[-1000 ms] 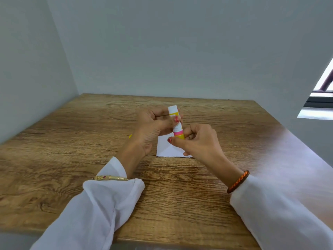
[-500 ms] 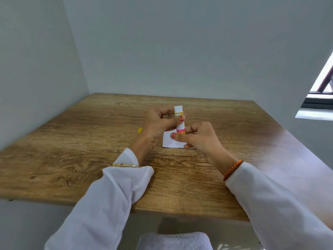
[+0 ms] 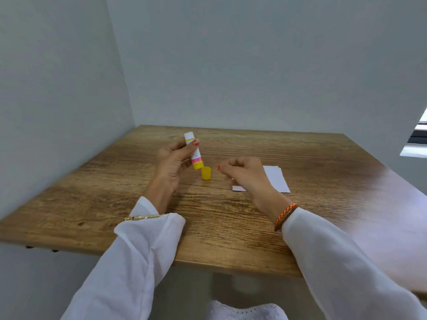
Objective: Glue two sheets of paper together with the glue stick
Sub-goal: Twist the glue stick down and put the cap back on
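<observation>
My left hand (image 3: 171, 165) grips a white glue stick (image 3: 193, 150) with pink and yellow bands, held tilted above the wooden table (image 3: 231, 215), its yellow base pointing down. The yellow cap (image 3: 206, 173) stands on the table just below that base, apart from the stick. My right hand (image 3: 245, 174) hovers to the right of the cap with fingers loosely curled and nothing in them. White paper (image 3: 276, 180) lies flat on the table behind and under my right hand, partly hidden by it; a second sheet's edge peeks out at its top.
Grey walls close in the table on the left and at the back. A window (image 3: 418, 139) sits at the far right. The table's front edge runs just below my sleeves, with white cloth (image 3: 245, 311) on my lap beneath it.
My right hand has let go of the glue stick and moved right over the paper. My left hand has carried the stick left. The yellow cap now shows standing on the table.
</observation>
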